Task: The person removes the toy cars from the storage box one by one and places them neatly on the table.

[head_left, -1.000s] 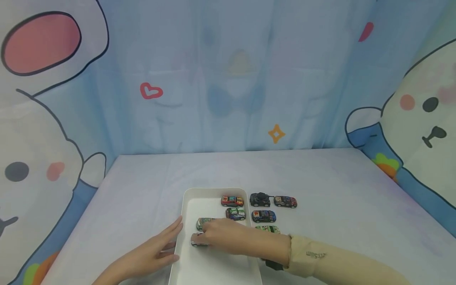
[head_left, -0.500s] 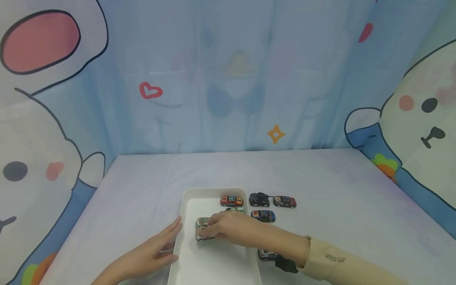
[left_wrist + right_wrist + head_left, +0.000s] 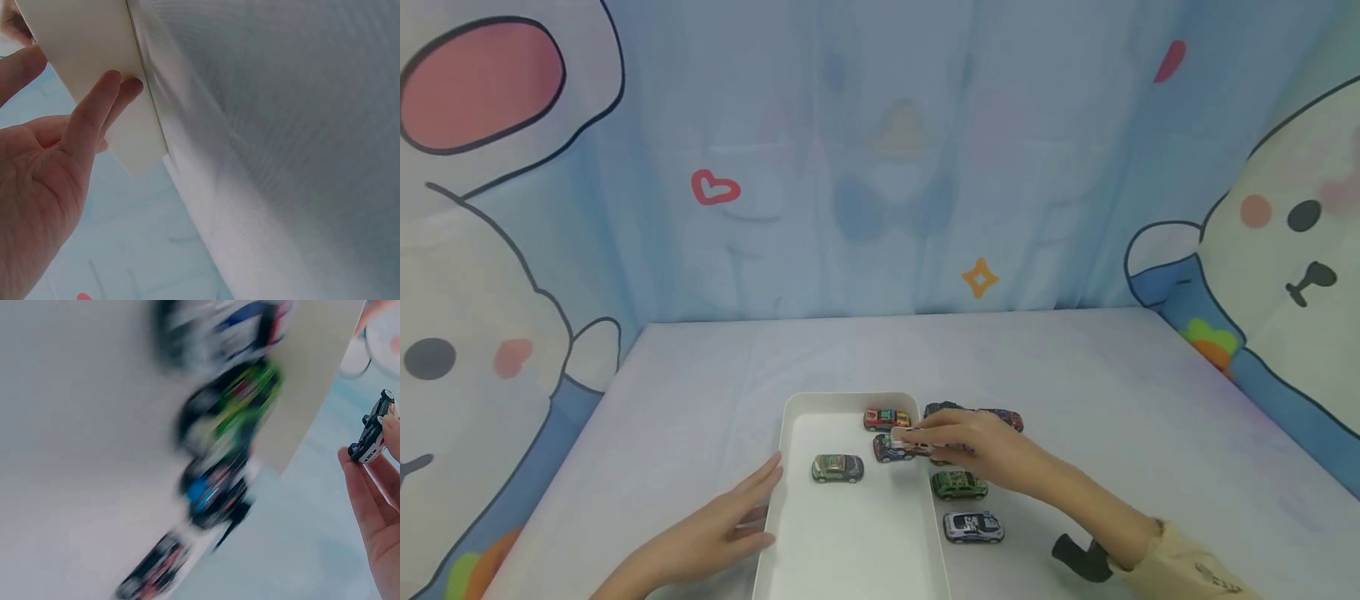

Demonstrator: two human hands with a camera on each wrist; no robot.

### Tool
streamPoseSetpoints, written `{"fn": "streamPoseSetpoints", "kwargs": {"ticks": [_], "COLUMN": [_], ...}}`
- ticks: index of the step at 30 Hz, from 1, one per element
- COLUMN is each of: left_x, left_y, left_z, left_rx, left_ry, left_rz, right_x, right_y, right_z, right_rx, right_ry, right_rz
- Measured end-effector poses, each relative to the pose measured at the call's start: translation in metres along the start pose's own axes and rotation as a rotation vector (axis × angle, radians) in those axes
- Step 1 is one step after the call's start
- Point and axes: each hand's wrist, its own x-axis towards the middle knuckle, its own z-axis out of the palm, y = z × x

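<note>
My right hand (image 3: 992, 446) pinches a small pale toy car (image 3: 373, 428) between thumb and fingers, held up over the right rim of the white tray (image 3: 850, 542). In the right wrist view the car's wheels and dark underside show. Straight fingers of my left hand (image 3: 722, 525) rest against the tray's left side, and the left wrist view shows them along its outer wall (image 3: 94, 50). Inside the tray sit a red toy car (image 3: 886, 419), a grey-green toy car (image 3: 837, 468) and a dark toy car (image 3: 887, 450) partly covered by the held one.
Right of the tray, a green toy car (image 3: 958, 485) and a silver toy car (image 3: 973, 527) stand on the white cloth. Behind them are more dark toy cars (image 3: 1011, 418), partly hidden by my right hand. A printed blue curtain (image 3: 880, 208) hangs beyond the table.
My right hand has lifted the pale toy car from the tray's left part, beside the grey-green car, and carried it right and away to the right rim. My left hand has stayed put.
</note>
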Motion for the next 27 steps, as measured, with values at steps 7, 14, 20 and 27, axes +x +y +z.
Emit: {"fn": "streamPoseSetpoints", "kwargs": {"ticks": [7, 14, 20, 27], "left_x": [0.0, 0.0, 0.0, 0.001], "left_y": [0.0, 0.0, 0.0, 0.0], "left_z": [0.0, 0.0, 0.0, 0.0], "left_rx": [0.004, -0.005, -0.002, 0.008], "left_ry": [-0.006, 0.0, 0.002, 0.007], "left_rz": [0.003, -0.001, -0.009, -0.018], "right_x": [-0.05, -0.078, -0.083, -0.085], "right_y": [0.03, 0.048, 0.054, 0.061], "right_z": [-0.015, -0.017, -0.018, -0.017], "right_rx": [-0.129, -0.173, -0.183, -0.153], "right_ry": [0.038, -0.037, -0.089, -0.114], "right_rz": [0.155, 0.287, 0.328, 0.297]}}
